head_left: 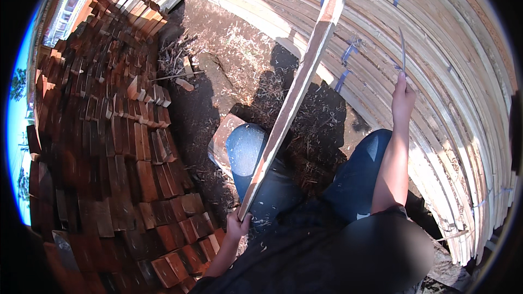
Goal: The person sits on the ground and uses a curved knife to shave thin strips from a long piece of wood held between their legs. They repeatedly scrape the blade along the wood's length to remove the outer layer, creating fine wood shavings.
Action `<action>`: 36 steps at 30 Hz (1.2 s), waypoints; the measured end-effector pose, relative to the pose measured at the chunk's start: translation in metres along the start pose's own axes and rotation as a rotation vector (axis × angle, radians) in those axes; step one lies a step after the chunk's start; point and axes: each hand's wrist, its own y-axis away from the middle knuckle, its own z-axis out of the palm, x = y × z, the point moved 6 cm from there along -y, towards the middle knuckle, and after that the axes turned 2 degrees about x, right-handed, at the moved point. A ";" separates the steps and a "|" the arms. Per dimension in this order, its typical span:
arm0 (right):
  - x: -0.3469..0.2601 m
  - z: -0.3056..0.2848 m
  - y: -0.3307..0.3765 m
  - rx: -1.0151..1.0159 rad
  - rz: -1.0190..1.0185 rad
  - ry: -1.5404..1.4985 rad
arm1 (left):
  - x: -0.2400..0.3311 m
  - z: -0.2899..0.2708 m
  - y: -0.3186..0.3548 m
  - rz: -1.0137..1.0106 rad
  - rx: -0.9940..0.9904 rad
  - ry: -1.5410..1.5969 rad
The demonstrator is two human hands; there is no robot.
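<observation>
My left hand (pixel 237 224) is closed around the lower end of a long wooden strip (pixel 291 100). The strip slants up and away to the right, past my left knee, and its top runs out of view. One face of it is brown, with paler edges. Off to the right, my right hand (pixel 403 95) is raised and wrapped around the handle of a knife (pixel 402 49). Its thin, slightly curved blade points up and away from me, apart from the strip. Most of the handle is hidden by my fingers.
Stacked reddish-brown wood pieces (pixel 125 147) rise along the left. Long pale strips (pixel 436 87), bundled with blue ties (pixel 348 51), fill the right. Wood shavings cover the ground (pixel 239 49). A flat wooden piece (pixel 219 144) sits beside my left knee (pixel 245 147).
</observation>
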 end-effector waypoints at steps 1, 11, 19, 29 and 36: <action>-0.008 0.007 0.014 -0.036 -0.035 0.004 | -0.004 -0.001 0.002 0.011 -0.004 -0.006; -0.061 0.050 0.108 -0.221 -0.335 0.021 | -0.001 0.002 0.006 -0.038 -0.013 0.038; -0.035 0.070 0.118 -0.386 -0.189 -0.269 | -0.017 0.002 0.000 -0.186 -0.262 0.300; -0.052 0.065 0.162 -0.530 -0.299 -0.395 | -0.012 0.000 0.002 -0.287 -0.282 0.249; -0.085 0.082 0.200 -0.730 -0.558 -0.040 | 0.005 -0.001 0.009 -0.325 -0.276 0.177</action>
